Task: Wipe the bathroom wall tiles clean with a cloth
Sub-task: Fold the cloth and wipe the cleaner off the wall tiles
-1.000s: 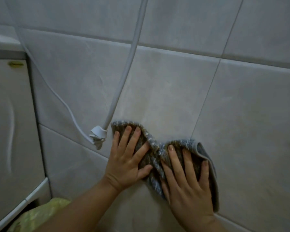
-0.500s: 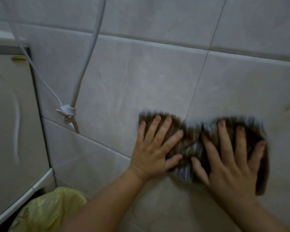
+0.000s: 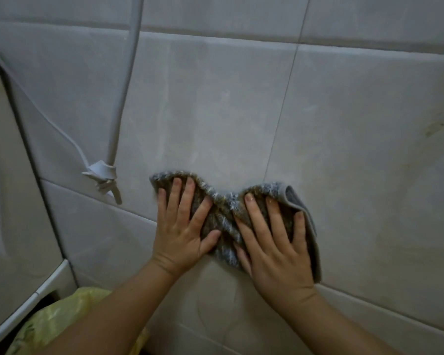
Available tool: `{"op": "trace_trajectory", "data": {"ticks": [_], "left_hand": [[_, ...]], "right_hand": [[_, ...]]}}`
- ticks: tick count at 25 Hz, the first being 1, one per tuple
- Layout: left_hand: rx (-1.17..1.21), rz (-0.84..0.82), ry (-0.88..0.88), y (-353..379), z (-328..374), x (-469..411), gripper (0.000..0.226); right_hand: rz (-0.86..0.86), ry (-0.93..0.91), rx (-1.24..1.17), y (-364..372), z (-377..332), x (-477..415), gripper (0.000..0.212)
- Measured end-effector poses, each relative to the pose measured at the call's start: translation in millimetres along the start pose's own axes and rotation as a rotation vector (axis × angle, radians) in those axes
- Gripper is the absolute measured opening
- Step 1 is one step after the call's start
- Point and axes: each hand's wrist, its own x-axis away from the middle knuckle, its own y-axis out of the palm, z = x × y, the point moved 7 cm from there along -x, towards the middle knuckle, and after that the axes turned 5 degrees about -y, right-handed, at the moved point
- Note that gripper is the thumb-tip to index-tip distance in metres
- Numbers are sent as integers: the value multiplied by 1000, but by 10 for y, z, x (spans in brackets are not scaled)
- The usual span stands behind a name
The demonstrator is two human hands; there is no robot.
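A grey and brown striped cloth (image 3: 222, 216) lies bunched flat against the pale grey wall tiles (image 3: 215, 111). My left hand (image 3: 182, 226) presses its left part with fingers spread. My right hand (image 3: 274, 247) presses its right part, also with fingers spread; the cloth's grey edge folds over beyond my little finger. Both palms hold the cloth to the wall just above a grout line. A brownish smudge (image 3: 436, 126) marks the tile at the far right.
A white hose (image 3: 123, 85) hangs down the wall to a clip (image 3: 100, 172) left of the cloth, with a thin cord joining it. A white appliance or cabinet (image 3: 8, 201) stands at the left. A yellow plastic bag (image 3: 54, 321) lies below.
Both hands and the cloth swept right across the tile half a second ago, then came back left toward the hose clip. The cloth is bunched in the middle again.
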Motion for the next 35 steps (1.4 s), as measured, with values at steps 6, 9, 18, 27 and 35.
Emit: {"op": "trace_trajectory", "data": {"ticks": [6, 9, 18, 27, 35], "left_hand": [[27, 16, -8, 13, 512, 98, 59], [38, 44, -6, 1, 890, -8, 57], [30, 38, 10, -43, 1707, -303, 57], [44, 109, -85, -416, 2115, -1712, 61], [-3, 34, 29, -283, 2220, -1276, 63]], "right_hand": [[9, 42, 9, -149, 332, 406, 44], [58, 54, 25, -254, 629, 589, 42], [80, 2, 47, -520, 1290, 961, 50], [212, 128, 121, -1133, 2329, 219, 56], [115, 28, 136, -1001, 2111, 605, 58]]}}
